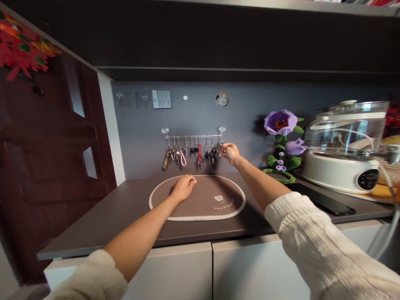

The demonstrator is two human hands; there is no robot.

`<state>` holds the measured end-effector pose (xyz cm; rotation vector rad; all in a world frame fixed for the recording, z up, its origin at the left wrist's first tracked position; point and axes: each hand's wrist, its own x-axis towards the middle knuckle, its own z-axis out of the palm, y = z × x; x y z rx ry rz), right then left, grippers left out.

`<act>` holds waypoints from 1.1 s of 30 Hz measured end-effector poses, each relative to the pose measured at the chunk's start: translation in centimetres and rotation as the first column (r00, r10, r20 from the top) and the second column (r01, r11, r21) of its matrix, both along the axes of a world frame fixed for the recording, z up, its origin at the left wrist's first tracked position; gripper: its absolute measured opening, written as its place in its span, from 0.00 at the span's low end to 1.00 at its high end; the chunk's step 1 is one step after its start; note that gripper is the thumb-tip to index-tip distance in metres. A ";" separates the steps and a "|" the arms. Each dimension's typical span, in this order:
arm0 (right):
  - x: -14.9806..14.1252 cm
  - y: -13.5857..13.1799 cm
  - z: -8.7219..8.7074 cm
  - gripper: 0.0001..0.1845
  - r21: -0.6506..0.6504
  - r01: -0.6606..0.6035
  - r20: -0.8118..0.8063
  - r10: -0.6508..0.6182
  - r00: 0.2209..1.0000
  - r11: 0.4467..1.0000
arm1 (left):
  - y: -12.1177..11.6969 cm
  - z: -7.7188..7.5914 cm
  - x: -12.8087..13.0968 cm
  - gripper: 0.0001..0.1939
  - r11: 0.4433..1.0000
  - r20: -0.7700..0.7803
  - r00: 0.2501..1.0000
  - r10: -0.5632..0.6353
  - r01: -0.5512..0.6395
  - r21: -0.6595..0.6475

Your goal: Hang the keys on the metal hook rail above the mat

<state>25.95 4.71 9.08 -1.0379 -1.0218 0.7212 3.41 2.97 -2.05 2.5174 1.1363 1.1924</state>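
My right hand [230, 153] is raised to the right end of a hook rail [193, 136] on the wall. Its fingers pinch a small key ring [221, 148] with a reddish, light-edged piece on it, just under the last hook. Other bunches of keys [213, 155] hang along the rail, among them a red strap [200, 154], a pink loop [183, 158] and a brown tag [166, 160]. My left hand [185, 187] lies on the oval brown mat [200, 210], fingers curled in, with nothing visible in them.
A purple crocheted flower [280, 123] stands right of my right hand. Beyond it are a black phone [328, 202] and a white appliance with a clear top [337, 171]. Overhead runs a dark cabinet [200, 41]; a brown door [56, 166] is at left.
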 end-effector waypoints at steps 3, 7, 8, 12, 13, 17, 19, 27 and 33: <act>0.2 0.4 0.9 0.05 -0.019 0.004 0.009 -0.003 1.000 1.000 | 0.0 0.0 0.0 0.10 1.000 -0.010 1.000 -0.005 0.004 -0.016; 0.3 1.2 1.5 0.07 -0.040 0.005 0.031 -0.003 1.000 0.999 | 0.0 0.1 -0.1 0.10 1.000 -0.017 1.000 -0.004 0.004 -0.016; 0.3 1.4 1.6 0.07 -0.048 0.010 0.029 -0.009 1.000 0.999 | 0.0 0.1 -0.1 0.10 1.000 -0.017 1.000 -0.001 0.000 -0.020; 0.5 2.0 1.4 0.07 -0.075 0.026 0.018 -0.024 1.000 0.997 | 0.0 0.2 0.0 0.10 0.999 -0.009 1.000 0.003 -0.003 -0.039; 0.6 2.1 1.2 0.07 -0.081 0.024 0.020 -0.022 1.000 0.996 | -0.1 0.2 0.0 0.10 0.999 -0.006 1.000 0.000 0.000 -0.039; 0.9 2.2 0.7 0.07 -0.102 0.015 0.017 -0.013 1.000 0.995 | -0.2 0.3 -0.1 0.09 0.999 -0.002 1.000 -0.015 0.015 -0.036; 1.0 2.2 0.4 0.07 -0.110 0.016 0.020 -0.014 1.000 0.994 | -0.3 0.3 -0.1 0.09 0.999 0.003 1.000 -0.017 0.017 -0.035; 1.0 2.9 -0.8 0.06 -0.090 0.008 0.017 -0.006 1.000 0.996 | -0.4 0.4 -0.2 0.09 0.999 -0.001 1.000 -0.003 0.003 -0.040; 1.0 3.1 -1.4 0.06 -0.081 0.029 0.032 -0.027 0.999 0.996 | -0.2 0.3 -0.2 0.09 0.999 0.009 1.000 -0.007 0.007 -0.050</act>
